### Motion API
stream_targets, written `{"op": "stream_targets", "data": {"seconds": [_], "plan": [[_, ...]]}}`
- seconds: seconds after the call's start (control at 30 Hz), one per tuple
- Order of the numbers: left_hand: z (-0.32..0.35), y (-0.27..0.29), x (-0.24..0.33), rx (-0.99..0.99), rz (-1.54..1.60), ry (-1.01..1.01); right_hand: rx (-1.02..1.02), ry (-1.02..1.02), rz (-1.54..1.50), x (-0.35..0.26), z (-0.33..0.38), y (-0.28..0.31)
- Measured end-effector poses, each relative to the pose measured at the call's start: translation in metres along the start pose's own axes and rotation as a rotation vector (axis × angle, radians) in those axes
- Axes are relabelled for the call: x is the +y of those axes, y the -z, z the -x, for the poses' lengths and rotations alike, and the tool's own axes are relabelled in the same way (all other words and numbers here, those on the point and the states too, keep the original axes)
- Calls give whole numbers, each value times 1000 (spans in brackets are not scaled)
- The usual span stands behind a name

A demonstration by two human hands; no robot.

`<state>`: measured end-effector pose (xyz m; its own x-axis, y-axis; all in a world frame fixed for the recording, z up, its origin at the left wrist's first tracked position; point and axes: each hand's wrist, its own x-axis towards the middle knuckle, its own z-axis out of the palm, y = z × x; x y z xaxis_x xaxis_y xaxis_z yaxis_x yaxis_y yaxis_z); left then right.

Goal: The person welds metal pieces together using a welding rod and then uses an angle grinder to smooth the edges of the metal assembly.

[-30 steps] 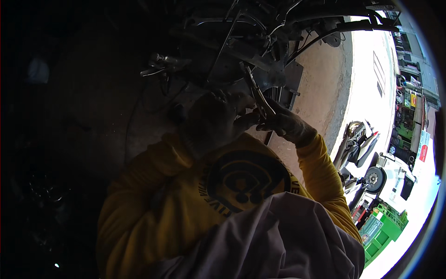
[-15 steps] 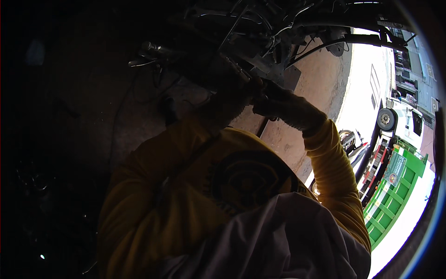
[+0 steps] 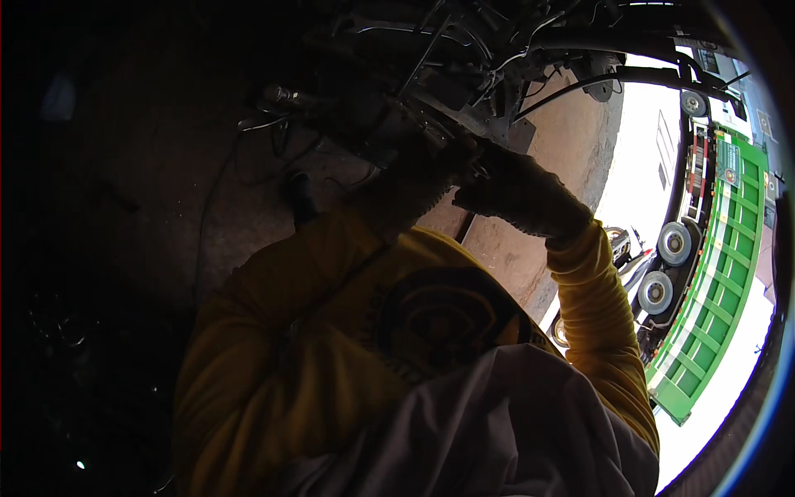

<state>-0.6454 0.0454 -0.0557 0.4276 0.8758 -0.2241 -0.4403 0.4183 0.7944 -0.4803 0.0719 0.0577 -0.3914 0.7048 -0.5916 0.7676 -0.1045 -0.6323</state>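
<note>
My left hand [image 3: 421,176], gloved and in deep shadow, reaches up to the underside of a dark mechanical assembly [image 3: 447,99] with rods and cables. Close against it is my right hand [image 3: 530,197], also gloved, its fingers curled inward. Between the two hands a small shiny metal piece [image 3: 479,171] catches some light; its kind is too dark to tell. A slim metal bar [image 3: 435,126] runs up from the hands into the assembly. Both hands look closed, but shadow hides the fingertips and most of what they grip.
Loose cables [image 3: 286,137] hang left of the hands. A dark curved tube [image 3: 571,87] spans the upper right. Beyond the concrete floor [image 3: 571,141], a bright street holds a parked motorcycle [image 3: 621,244] and a long green truck [image 3: 712,273].
The green truck has driven along the street, toward the top of the picture. My hands stay together at the assembly, with my right hand and wrist shifted slightly right and down.
</note>
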Motion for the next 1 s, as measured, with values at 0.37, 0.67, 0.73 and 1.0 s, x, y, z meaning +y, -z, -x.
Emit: {"op": "stream_targets", "data": {"seconds": [0.37, 0.67, 0.73, 1.0], "plan": [[-17, -11, -14, 128, 40, -105, -3, -68, 38, 3, -2, 6], [-17, -11, -14, 214, -42, -38, 88, 47, 64, 22, -4, -5], [-12, -3, 5, 85, -92, 1, 51, 128, -139, 30, -5, -6], [34, 0, 80, 295, -1529, -456, 21, 9, -95, 23, -3, -5]]}}
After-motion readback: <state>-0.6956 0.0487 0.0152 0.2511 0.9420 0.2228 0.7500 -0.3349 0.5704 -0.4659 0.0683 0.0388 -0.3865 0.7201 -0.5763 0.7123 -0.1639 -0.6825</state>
